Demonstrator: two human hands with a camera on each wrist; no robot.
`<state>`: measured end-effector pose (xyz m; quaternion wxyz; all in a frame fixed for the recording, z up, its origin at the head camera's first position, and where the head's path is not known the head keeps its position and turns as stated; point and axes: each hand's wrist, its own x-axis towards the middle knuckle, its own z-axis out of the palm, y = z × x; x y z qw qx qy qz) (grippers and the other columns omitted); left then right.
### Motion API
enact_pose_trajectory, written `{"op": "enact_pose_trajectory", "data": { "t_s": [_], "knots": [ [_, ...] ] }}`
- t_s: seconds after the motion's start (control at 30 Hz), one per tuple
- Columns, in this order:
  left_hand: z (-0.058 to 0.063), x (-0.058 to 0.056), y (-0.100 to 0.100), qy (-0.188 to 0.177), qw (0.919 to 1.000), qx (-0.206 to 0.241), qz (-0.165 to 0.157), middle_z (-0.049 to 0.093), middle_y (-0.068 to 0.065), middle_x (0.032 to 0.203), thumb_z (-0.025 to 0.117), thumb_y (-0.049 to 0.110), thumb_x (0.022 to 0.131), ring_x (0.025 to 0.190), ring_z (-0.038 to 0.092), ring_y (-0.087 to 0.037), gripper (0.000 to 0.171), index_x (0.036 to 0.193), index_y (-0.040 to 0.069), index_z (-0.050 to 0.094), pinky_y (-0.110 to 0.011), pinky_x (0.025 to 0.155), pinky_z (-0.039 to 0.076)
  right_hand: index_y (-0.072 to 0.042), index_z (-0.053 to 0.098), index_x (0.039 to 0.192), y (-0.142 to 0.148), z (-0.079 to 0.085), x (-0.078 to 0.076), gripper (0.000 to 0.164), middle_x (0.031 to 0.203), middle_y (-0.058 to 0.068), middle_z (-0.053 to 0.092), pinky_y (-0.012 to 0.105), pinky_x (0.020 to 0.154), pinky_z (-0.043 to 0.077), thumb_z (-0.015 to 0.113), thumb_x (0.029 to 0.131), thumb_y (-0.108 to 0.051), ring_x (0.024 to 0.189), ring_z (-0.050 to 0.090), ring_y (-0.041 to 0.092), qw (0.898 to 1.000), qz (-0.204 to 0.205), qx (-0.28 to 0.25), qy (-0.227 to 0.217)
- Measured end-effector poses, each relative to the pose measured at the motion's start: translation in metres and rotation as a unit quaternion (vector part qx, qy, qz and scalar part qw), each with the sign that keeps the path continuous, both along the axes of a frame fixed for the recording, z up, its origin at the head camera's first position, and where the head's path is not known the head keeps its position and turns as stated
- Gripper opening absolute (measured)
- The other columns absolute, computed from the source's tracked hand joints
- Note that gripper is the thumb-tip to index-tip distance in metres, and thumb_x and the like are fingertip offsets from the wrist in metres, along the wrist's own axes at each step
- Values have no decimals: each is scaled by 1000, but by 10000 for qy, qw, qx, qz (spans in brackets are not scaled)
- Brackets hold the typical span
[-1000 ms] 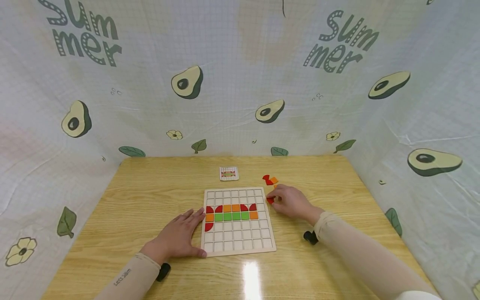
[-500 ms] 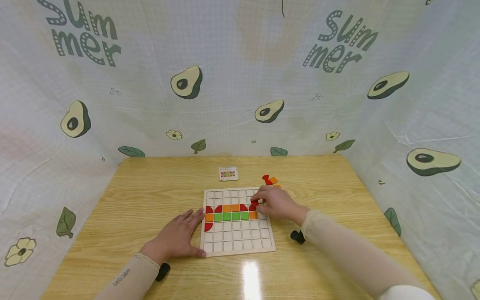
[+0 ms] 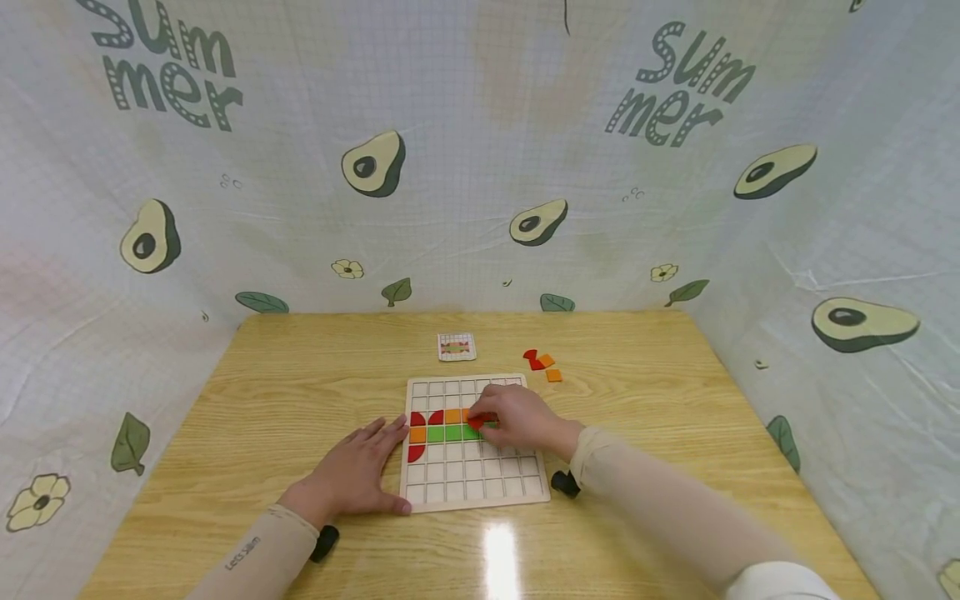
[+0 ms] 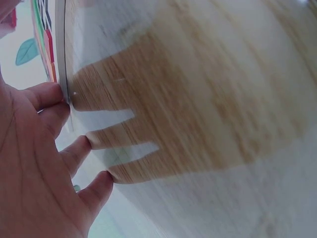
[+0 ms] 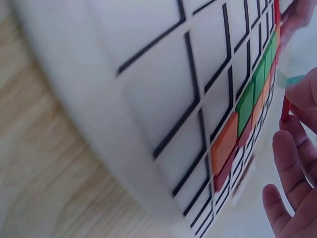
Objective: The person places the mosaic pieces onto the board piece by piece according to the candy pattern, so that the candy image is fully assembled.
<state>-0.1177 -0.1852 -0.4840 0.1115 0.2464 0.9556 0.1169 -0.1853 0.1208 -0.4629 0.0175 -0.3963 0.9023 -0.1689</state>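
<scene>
At the board (image 3: 474,472), the right hand (image 3: 517,417) pinches a red piece (image 3: 475,422), left hand (image 3: 355,472) splayed.

The head view is looking forward and down across the worktop (image 3: 315,367). Both wrist views are sitting close; all three are sharing the gridded board (image 3: 475,472).

"Summer" 2 times on the white cloth backdrop (image 3: 450,158), "Lets Slim" on the left sleeve (image 3: 258,554)
</scene>
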Motion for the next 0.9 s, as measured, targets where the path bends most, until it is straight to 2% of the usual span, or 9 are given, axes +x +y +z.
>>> {"op": "enact_pose_trajectory", "data": {
  "t_s": [0.13, 0.5, 0.7, 0.9],
  "knots": [
    [1, 0, 1, -12, 10000, -10, 23, 27, -1, 162, 69, 80, 67, 147, 24, -35, 116, 154, 10, 38, -59, 112, 27, -24, 76, 115, -14, -5, 2, 25, 105, -13, 63, 26, 80, 48, 70, 90, -25, 87, 56, 6, 9999, 102, 109, -48],
    [4, 0, 1, -25, 10000, 24, -34, 27, -1, 163, 68, 80, 69, 147, 23, -35, 115, 154, 10, 38, -60, 111, 28, -23, 77, 110, -51, -10, 16, 23, 98, -11, 63, 21, 76, 47, 71, 88, -23, 78, 54, 5, 9984, 449, 271, 203],
    [4, 1, 0, -42, 10000, 30, -40, 26, -1, 163, 68, 80, 69, 147, 23, -35, 115, 155, 10, 38, -60, 112, 27, -21, 78, 111, -60, -12, 22, 23, 99, -8, 67, 26, 80, 49, 70, 89, -24, 80, 58, 4, 9948, 696, 442, 596],
    [2, 1, -2, -5, 10000, 64, -66, 27, -1, 163, 66, 82, 69, 147, 22, -35, 116, 155, 10, 38, -60, 112, 26, -21, 78, 111, -62, -12, 24, 23, 98, -8, 67, 28, 80, 50, 71, 89, -25, 81, 58, 4, 9926, 724, 492, 845]
  ]
}}
